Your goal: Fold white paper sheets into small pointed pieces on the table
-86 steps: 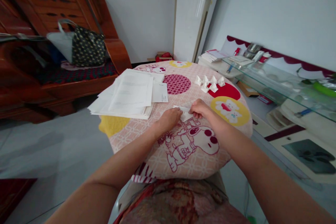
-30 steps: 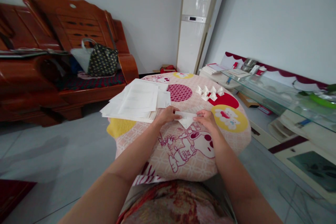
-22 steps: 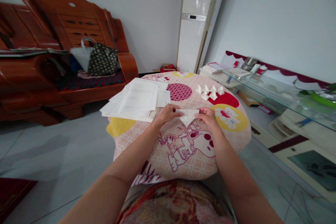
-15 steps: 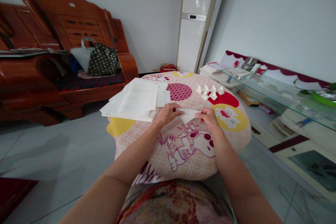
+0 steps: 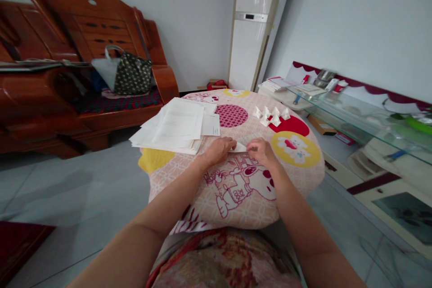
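Between my hands lies a small folded piece of white paper (image 5: 240, 147), its upper side pointed like a triangle, close against the tablecloth. My left hand (image 5: 221, 149) pinches its left corner, and my right hand (image 5: 260, 150) has finger and thumb on the right corner. Left of my left hand is a stack of white paper sheets (image 5: 178, 121), some with faint print. Farther off, to the right, several small folded white paper shapes (image 5: 276, 119) stand in two rows on the cloth.
A patterned tablecloth (image 5: 243, 209) covers the round table. To the right stands a glass-topped cabinet (image 5: 357, 119) with cups and papers. A wooden sofa (image 5: 131, 94) holding a spotted bag (image 5: 133, 74) is on the left; a tall white air conditioner (image 5: 249, 49) is behind.
The paper has been turned or folded so that its printed face no longer shows and it looks narrower. Both hands have come lower over the table with it.
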Demonstrator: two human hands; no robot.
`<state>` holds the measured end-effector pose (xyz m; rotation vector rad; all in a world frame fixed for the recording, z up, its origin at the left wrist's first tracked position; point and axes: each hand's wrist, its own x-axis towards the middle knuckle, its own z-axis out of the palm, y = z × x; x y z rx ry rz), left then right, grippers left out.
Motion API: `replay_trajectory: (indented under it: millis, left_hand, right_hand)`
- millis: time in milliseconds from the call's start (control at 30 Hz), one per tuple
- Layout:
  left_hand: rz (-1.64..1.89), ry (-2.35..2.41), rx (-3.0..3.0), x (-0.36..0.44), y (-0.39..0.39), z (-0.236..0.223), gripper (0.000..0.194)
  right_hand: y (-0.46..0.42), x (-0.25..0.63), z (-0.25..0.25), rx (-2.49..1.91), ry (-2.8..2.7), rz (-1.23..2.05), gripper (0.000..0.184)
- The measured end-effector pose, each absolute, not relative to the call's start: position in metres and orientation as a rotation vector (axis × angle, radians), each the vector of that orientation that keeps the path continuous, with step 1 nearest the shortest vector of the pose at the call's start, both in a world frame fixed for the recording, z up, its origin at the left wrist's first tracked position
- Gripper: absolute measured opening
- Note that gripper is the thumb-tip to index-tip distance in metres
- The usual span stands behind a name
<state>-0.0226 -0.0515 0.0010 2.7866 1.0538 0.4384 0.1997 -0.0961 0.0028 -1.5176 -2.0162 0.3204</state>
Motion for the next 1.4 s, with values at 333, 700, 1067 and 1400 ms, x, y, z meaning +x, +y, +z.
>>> replay_trajectory:
  millis: [333,700,1067,1400]
  left_hand:
    - [0.316,0.796,2.815,-0.022,-0.061,0.000,0.037]
    - [0.436,1.088,2.503,-0.028,-0.046,-0.004,0.020]
    - [0.420,1.125,2.378,-0.043,-0.038,0.001,0.020]
    - [0.493,1.286,2.341,-0.035,-0.042,-0.002,0.015]
  right_hand:
    - [-0.103,0.190,-0.011,-1.444,-2.362,0.227,0.032]
    - [-0.102,0.194,0.005,-1.597,-2.062,0.499,0.016]
    - [-0.101,0.199,-0.001,-1.586,-1.861,0.649,0.013]
    - [-0.098,0.194,-0.002,-1.727,-1.820,0.562,0.013]
